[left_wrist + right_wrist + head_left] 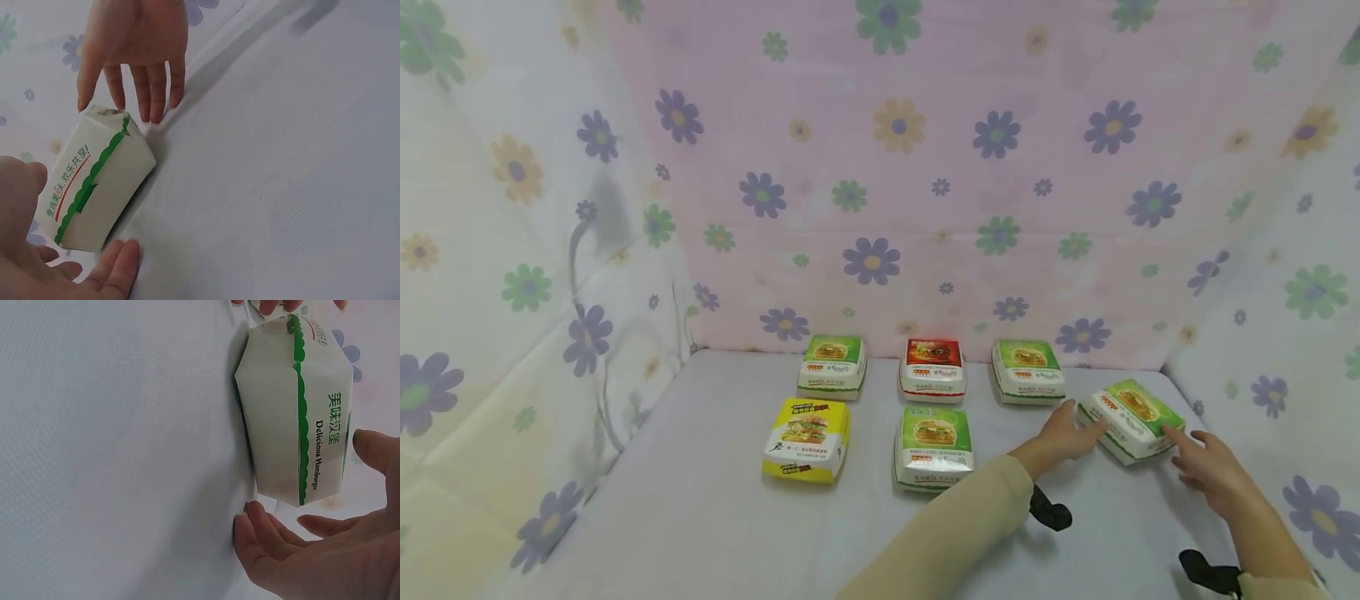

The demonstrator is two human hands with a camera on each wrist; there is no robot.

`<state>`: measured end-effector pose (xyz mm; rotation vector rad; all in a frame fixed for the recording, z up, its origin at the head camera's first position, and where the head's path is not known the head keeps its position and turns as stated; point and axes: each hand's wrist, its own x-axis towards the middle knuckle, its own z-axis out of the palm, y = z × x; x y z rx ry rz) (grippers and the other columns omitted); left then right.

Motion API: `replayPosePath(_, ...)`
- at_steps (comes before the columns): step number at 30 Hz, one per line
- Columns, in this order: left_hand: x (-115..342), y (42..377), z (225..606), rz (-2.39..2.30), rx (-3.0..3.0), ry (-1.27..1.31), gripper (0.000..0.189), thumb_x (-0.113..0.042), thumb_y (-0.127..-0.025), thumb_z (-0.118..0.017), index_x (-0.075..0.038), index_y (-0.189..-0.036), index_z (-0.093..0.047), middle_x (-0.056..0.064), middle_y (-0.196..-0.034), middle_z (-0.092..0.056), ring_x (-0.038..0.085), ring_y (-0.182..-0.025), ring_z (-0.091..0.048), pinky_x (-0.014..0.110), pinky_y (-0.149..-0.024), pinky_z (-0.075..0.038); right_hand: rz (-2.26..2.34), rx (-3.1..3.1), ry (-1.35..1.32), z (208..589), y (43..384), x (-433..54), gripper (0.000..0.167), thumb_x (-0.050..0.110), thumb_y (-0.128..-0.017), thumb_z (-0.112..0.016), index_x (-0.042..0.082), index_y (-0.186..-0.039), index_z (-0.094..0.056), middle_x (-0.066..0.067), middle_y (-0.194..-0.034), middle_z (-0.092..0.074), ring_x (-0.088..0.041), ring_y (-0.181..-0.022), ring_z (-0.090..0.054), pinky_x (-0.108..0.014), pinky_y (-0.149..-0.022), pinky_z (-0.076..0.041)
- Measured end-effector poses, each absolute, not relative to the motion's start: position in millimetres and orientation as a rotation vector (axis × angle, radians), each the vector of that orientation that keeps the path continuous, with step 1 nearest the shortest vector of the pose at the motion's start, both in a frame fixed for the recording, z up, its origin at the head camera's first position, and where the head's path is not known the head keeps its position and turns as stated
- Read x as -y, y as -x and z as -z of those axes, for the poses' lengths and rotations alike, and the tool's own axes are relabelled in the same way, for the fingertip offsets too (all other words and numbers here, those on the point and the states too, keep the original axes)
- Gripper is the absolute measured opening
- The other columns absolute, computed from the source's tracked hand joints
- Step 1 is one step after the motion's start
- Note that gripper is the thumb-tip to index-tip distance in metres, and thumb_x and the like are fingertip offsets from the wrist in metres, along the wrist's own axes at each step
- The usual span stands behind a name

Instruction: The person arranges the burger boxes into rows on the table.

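A green-and-white burger box (pixel 1133 419) sits turned at an angle on the right of the table, between the two hands. My left hand (pixel 1062 437) is at its left side and my right hand (pixel 1213 473) at its right side. In the right wrist view, the right hand (pixel 337 550) lies beside the box's end (pixel 281 431), fingers loosely extended and thumb near the top edge. The left wrist view has the left hand (pixel 56 250) close to the near end of the box (pixel 100 181), fingers relaxed. Neither hand is curled round it; exact contact is unclear.
Two green burger boxes (pixel 832 367) (pixel 1028 371) and a red one (pixel 933 370) form a back row. In front are a yellow box (pixel 807 440) and another green box (pixel 934 447). Flowered cloth walls (pixel 820 167) border the pale table (pixel 700 500). Black straps (pixel 1051 510) hang at the wrists.
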<state>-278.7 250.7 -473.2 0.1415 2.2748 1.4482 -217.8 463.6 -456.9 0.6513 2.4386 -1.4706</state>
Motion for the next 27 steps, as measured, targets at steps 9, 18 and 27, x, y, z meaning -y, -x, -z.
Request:
replayPosePath(9, -251, 285, 471, -1.402, -2.269, -0.231, 0.064, -0.049, -0.102, -0.059, -0.021, -0.156, -0.039, 0.0, -0.154, -0.047, 0.017, -0.12, -0.062, 0.036, -0.106, -0.047, 1.5, -2.381, -0.617, 454, 215, -466, 0.1, 0.061, -0.104, -0.029, -0.017, -0.151, 0.014, -0.044, -0.157, -0.009, -0.053, -0.144, -0.023, -0.025, -0.078, -0.051)
replayPosePath(18, -254, 283, 472, -1.418, -2.261, -0.205, 0.056, -0.045, -0.102, -0.062, -0.019, -0.149, -0.047, 0.005, -0.126, -0.062, 0.016, -0.078, -0.063, 0.037, -0.085, -0.052, 1.482, -2.398, -0.571, 457, 213, -464, 0.097, 0.058, -0.107, -0.028, -0.017, -0.151, 0.013, -0.044, -0.157, -0.01, -0.053, -0.145, -0.022, -0.027, -0.082, -0.05)
replayPosePath(27, -258, 261, 469, -1.366, -2.299, -0.214, 0.053, -0.039, -0.102, -0.063, -0.011, -0.145, -0.048, 0.004, -0.115, -0.059, 0.017, -0.079, -0.057, 0.035, -0.073, -0.049, 1.448, -2.474, -0.496, 456, 217, -469, 0.09, 0.054, -0.108, -0.023, -0.02, -0.152, 0.002, -0.042, -0.155, -0.021, -0.049, -0.136, -0.038, -0.028, -0.08, -0.053)
